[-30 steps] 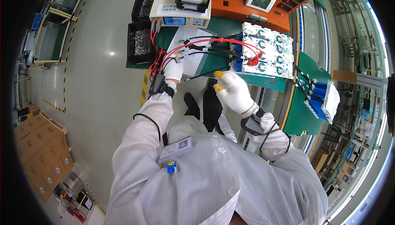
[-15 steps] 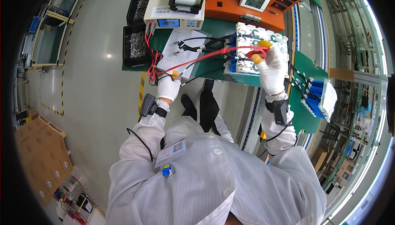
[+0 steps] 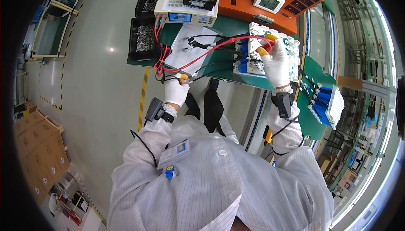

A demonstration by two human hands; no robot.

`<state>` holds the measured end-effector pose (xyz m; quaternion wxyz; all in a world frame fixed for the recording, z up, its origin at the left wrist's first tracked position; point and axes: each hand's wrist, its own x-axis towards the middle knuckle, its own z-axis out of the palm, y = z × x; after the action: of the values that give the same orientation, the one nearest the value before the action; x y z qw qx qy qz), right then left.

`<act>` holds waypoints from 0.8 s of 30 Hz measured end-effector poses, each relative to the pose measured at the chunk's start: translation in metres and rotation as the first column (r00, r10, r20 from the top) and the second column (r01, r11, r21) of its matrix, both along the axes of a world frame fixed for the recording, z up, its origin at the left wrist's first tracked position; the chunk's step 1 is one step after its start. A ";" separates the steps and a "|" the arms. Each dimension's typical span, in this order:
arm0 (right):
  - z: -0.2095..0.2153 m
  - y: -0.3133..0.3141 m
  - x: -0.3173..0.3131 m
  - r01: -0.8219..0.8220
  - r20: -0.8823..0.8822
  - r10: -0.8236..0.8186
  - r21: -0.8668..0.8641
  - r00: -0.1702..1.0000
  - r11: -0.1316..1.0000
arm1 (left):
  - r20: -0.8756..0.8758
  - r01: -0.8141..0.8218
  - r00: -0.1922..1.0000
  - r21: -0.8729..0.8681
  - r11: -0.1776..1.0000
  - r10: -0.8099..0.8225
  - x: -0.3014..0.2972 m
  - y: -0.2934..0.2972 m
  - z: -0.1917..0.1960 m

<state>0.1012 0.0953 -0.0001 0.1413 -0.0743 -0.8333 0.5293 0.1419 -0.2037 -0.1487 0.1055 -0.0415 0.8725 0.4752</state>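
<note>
My right hand (image 3: 276, 65), in a white glove with yellow fingertips, is closed on a red test lead (image 3: 211, 50) over the white and blue battery module (image 3: 255, 35). The lead's tip is hidden under the fingers. My left hand (image 3: 176, 91), gloved alike, is closed at the bench's front edge on the end of a black cable (image 3: 193, 79); its exact contact is too small to make out. Black cables run left from the module, several ending over a paper sheet (image 3: 185, 35). Both leads trail from a cream bench meter (image 3: 185, 9).
Two black bins (image 3: 142, 41) of small metal parts stand at the bench's left. An orange instrument box (image 3: 253, 11) with a small clock display (image 3: 269, 0) sits behind the module. Another blue and white module (image 3: 327, 104) with black cables lies to the right.
The view has shifted slightly, so the bench sits a little further right. My left hand has moved a bit right along the bench edge; my right hand stays over the module with the red lead.
</note>
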 end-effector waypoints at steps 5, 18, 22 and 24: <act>-0.001 0.012 0.000 -0.069 0.125 0.054 0.117 0.991 0.991 | 0.016 -0.017 1.000 -0.001 1.000 0.017 0.000 0.002 0.001; -0.001 0.009 0.002 -0.131 0.172 0.123 0.036 0.977 0.991 | 0.092 -0.069 0.994 0.087 0.994 0.061 -0.002 0.002 0.009; -0.009 0.015 0.009 -0.121 0.095 0.120 0.006 0.988 0.993 | 0.127 -0.059 0.991 0.070 0.996 0.049 -0.005 0.002 0.014; -0.006 0.012 0.012 -0.094 0.033 0.098 -0.124 0.995 0.988 | 0.123 -0.061 0.991 0.068 0.996 0.053 -0.004 0.001 0.014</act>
<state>0.1127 0.1071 -0.0061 0.0945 -0.0529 -0.8045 0.5840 0.1378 -0.2025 -0.1351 0.1462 -0.0914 0.8453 0.5057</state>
